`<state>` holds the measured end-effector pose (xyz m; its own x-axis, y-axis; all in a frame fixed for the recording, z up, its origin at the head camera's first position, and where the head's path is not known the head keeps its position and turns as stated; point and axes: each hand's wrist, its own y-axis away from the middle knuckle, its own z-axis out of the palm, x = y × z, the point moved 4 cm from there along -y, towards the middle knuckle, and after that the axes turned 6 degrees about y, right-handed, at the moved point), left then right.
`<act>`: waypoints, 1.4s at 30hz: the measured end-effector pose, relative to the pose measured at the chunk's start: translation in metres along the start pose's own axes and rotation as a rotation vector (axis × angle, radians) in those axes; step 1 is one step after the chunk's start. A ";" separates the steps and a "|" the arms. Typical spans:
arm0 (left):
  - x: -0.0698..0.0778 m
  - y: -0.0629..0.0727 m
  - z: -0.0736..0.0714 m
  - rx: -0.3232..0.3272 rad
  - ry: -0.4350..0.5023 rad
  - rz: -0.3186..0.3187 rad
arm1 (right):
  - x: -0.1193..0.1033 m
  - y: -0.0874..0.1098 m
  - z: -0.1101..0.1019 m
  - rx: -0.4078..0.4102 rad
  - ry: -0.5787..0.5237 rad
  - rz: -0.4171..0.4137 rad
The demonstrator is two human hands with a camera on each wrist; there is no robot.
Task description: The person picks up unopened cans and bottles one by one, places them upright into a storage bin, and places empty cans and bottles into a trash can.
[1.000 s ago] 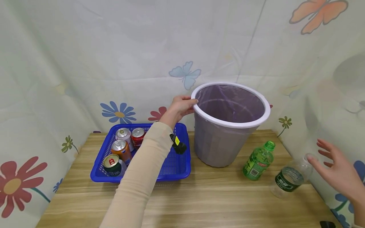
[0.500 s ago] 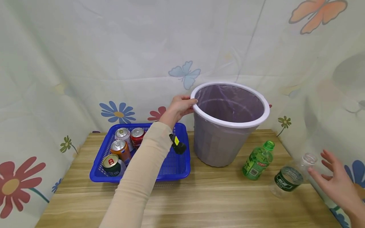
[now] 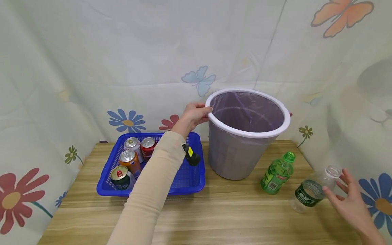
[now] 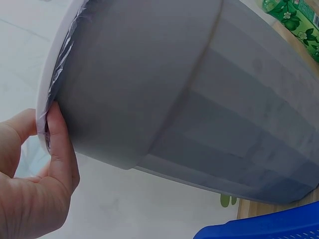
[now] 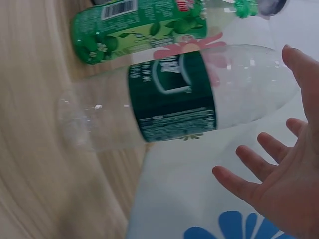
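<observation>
My left hand (image 3: 196,114) pinches the white rim (image 4: 45,89) of a grey trash can (image 3: 232,156), thumb on one side and fingers on the other. A thin plastic liner (image 4: 65,55) shows under the rim. Over on the right, my right hand (image 3: 347,200) is spread beside a clear plastic bottle (image 3: 312,190) with a dark green label, uncapped and upright. In the right wrist view the thumb (image 5: 299,64) overlaps the bottle's upper end, while the other fingers stay apart from it. A green plastic bottle (image 3: 277,173), also uncapped, stands between the clear bottle and the can.
A blue plastic basket (image 3: 196,187) sits left of the trash can, partly covered by my left forearm. Several drink cans, such as an orange can (image 3: 130,163), stand in its left part. A flower-printed curtain (image 3: 153,68) hangs behind and beside the wooden table (image 3: 229,217).
My right hand has moved down and slightly left, closer around the clear bottle. The left hand keeps its hold on the rim, and the bottles stand where they were.
</observation>
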<state>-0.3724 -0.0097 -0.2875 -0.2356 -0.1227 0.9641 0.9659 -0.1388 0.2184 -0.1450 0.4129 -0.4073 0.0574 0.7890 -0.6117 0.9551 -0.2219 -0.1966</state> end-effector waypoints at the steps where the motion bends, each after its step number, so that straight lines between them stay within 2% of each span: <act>1: 0.000 0.000 0.000 0.001 -0.001 -0.001 | 0.001 0.001 0.002 0.003 -0.012 0.000; 6: -0.001 0.000 0.001 -0.002 0.000 -0.001 | 0.005 0.005 0.010 0.038 -0.070 -0.008; 14: 0.000 0.000 0.001 -0.003 -0.015 0.007 | 0.012 0.007 0.020 0.067 -0.105 0.057; 23: 0.000 0.000 0.001 -0.001 -0.007 0.012 | 0.014 0.010 0.031 0.111 -0.132 0.042; 30: -0.001 -0.002 0.003 -0.004 0.009 0.000 | 0.015 0.013 0.041 0.089 -0.179 0.130; 34: -0.002 -0.003 0.003 -0.001 0.009 -0.004 | 0.021 0.012 0.049 0.142 -0.194 0.144; 39: -0.002 -0.004 0.002 0.004 0.001 -0.002 | 0.029 0.009 0.056 0.217 -0.188 0.119; 42: -0.002 -0.004 0.001 0.005 0.001 -0.001 | 0.029 0.008 0.058 0.206 -0.183 0.142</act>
<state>-0.3755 -0.0074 -0.2903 -0.2366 -0.1234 0.9637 0.9663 -0.1338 0.2201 -0.1523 0.4010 -0.4715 0.1153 0.6298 -0.7682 0.8609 -0.4491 -0.2390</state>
